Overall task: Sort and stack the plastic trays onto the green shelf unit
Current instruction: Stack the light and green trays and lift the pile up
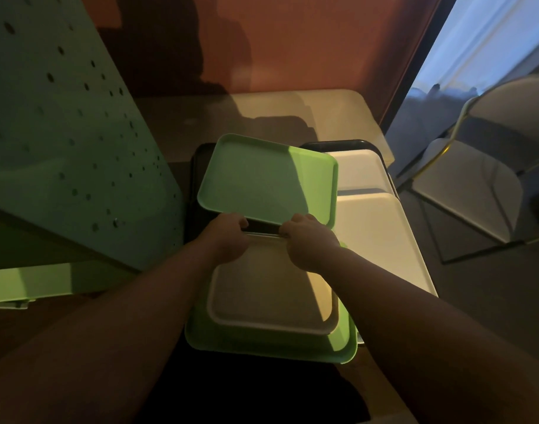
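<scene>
Both hands — left hand (228,237), right hand (308,240) — clench the near edge of the green tray (262,179), its far end tilted away and the green shelf unit (63,133) lying left of it.

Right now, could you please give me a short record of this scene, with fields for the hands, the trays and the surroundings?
left hand: gripping the near edge of the green tray
right hand: gripping the same edge
green tray: tilted, near edge lifted
beige tray: flat, below the hands, resting in the larger green tray
larger green tray: nearest the camera, under the beige tray
white trays: to the right, on the table
dark tray: beneath the green tray
green shelf unit: left, perforated panel
chair: far right
</scene>
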Action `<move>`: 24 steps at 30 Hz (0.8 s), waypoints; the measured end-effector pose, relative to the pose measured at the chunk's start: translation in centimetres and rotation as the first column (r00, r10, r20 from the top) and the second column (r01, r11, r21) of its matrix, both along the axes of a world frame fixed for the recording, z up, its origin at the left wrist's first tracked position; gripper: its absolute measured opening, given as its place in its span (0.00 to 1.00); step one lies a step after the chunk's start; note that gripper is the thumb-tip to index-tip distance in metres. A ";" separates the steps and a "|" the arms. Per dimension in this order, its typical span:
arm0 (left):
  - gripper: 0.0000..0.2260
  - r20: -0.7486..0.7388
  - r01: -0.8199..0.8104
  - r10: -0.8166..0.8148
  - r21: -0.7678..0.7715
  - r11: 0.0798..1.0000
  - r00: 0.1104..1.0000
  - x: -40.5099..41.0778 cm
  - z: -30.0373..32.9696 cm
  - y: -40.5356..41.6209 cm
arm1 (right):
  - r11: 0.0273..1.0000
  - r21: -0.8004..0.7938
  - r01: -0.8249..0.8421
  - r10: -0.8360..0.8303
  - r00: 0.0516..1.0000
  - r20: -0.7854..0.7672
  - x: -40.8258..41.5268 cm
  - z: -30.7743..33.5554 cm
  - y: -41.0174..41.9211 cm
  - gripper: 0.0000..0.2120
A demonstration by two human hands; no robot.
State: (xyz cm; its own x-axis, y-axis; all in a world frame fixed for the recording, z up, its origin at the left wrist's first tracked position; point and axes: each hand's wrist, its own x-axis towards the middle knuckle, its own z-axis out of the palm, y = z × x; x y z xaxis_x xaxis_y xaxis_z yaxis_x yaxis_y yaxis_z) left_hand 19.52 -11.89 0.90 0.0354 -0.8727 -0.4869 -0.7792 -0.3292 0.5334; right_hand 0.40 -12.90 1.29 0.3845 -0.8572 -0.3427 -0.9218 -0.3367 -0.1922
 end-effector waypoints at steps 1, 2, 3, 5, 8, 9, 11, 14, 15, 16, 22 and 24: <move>0.21 -0.004 0.006 -0.006 -0.008 1.000 1.000 0.0 0.1 0.1 | 1.000 -0.007 -0.005 0.005 1.000 -0.012 0.1 0.0 0.0 0.18; 0.20 -0.003 0.013 -0.013 -0.015 1.000 1.000 0.0 0.2 0.2 | 1.000 -0.014 -0.009 0.008 1.000 -0.024 0.1 0.0 0.1 0.18; 0.19 -0.001 0.020 -0.020 -0.020 1.000 1.000 0.0 0.2 0.3 | 1.000 -0.024 -0.013 0.012 0.999 -0.035 0.2 0.0 0.1 0.18; 0.17 0.004 0.022 -0.022 -0.029 0.999 1.000 -0.1 0.3 0.5 | 0.998 -0.050 -0.031 0.027 0.998 -0.065 0.2 0.0 0.2 0.17; 0.17 0.005 0.021 -0.021 -0.033 0.999 1.000 -0.2 0.5 0.6 | 0.997 -0.065 -0.051 0.044 0.993 -0.112 0.3 0.0 0.3 0.15; 0.17 0.002 0.021 -0.021 -0.034 0.999 1.000 -0.2 0.5 0.6 | 0.997 -0.060 -0.050 0.042 0.992 -0.122 0.2 0.0 0.3 0.15; 0.17 -0.003 0.017 -0.017 -0.034 0.999 1.000 -0.3 0.5 0.6 | 0.998 -0.039 -0.044 0.039 0.990 -0.132 0.1 -0.1 0.3 0.15; 0.17 0.000 0.016 -0.016 -0.052 0.999 1.000 -0.3 0.7 0.5 | 0.999 -0.015 -0.028 0.026 0.993 -0.113 -0.3 -0.3 0.4 0.15; 0.17 0.001 0.013 -0.013 -0.068 0.998 1.000 -0.3 0.7 0.5 | 1.000 -0.006 -0.021 0.020 0.996 -0.092 -0.4 -0.4 0.4 0.15; 0.17 0.003 0.008 -0.008 -0.089 0.996 1.000 -0.4 0.8 0.5 | 1.000 0.006 -0.010 0.011 0.998 -0.067 -0.6 -0.5 0.4 0.14; 0.14 0.032 0.000 0.007 -0.213 0.977 0.999 -0.5 1.5 0.1 | 0.988 0.100 0.116 -0.123 0.990 0.062 -1.9 -0.3 0.9 0.07; 0.18 0.053 0.006 0.007 -0.235 0.972 0.999 -0.6 1.9 0.0 | 0.988 0.103 0.114 -0.122 0.990 0.073 -2.4 0.0 0.6 0.07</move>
State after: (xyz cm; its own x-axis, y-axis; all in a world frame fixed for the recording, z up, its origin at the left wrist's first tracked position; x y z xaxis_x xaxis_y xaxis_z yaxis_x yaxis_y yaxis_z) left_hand 18.93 -11.86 2.76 0.0564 -0.9623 -0.2661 -0.8083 -0.2004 0.5536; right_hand -1.95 -12.33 1.30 0.3115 -0.8618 -0.4003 -0.9347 -0.2020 -0.2924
